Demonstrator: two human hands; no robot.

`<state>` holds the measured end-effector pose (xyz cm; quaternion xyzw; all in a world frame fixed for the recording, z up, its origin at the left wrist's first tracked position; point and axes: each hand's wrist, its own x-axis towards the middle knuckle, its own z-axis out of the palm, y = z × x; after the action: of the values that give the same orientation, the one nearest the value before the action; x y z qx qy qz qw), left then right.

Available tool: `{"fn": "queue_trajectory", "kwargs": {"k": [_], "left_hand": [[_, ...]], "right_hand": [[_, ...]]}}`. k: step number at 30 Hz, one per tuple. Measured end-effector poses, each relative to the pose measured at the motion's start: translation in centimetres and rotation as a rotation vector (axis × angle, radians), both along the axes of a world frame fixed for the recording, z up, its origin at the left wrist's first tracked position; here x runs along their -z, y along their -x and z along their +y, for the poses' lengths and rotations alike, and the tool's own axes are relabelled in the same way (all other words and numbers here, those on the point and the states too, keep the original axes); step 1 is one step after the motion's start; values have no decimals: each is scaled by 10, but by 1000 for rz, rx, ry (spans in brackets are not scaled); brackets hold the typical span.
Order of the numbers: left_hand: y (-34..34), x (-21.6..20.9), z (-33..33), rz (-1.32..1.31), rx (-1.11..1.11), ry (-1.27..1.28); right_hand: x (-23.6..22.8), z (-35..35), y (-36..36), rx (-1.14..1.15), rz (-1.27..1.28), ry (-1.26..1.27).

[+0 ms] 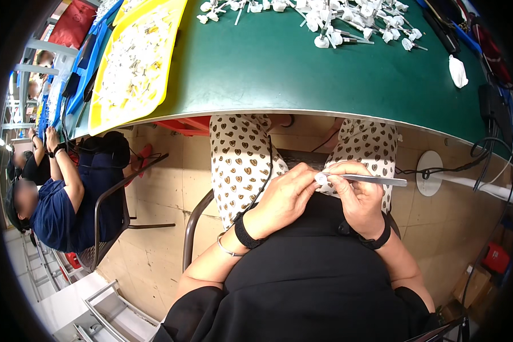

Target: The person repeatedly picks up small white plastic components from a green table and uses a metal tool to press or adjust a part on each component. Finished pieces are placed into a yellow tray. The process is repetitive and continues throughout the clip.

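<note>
Over my lap, just off the table's front edge, both hands meet at a small round white plastic part. The fingertips of my left hand are closed on its left side. My right hand grips slim metal tweezers, whose broad end points out to the right. Their tips are hidden behind my fingers, at or near the white part. On the green table beyond lies a loose heap of white plastic pieces with thin metal pins.
A yellow tray of small white and metal pieces stands at the table's left. A crumpled white scrap lies at the right, near cables hanging over the edge. Another person sits working at the left.
</note>
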<state>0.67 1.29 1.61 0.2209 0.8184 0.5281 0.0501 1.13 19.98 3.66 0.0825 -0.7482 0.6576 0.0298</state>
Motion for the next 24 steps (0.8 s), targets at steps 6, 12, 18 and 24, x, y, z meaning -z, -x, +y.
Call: {"fn": "queue_trajectory", "kwargs": {"k": [6, 12, 18, 24], "left_hand": [[1, 1, 0, 14, -5, -25], [0, 0, 1, 2, -14, -42], [-1, -6, 1, -14, -38, -23], [-2, -1, 1, 89, -39, -16]], "right_hand": [[0, 0, 0, 13, -3, 41], [0, 0, -1, 8, -8, 45], [-2, -1, 0, -3, 7, -15], [-9, 2, 8, -76, 159, -189]]}}
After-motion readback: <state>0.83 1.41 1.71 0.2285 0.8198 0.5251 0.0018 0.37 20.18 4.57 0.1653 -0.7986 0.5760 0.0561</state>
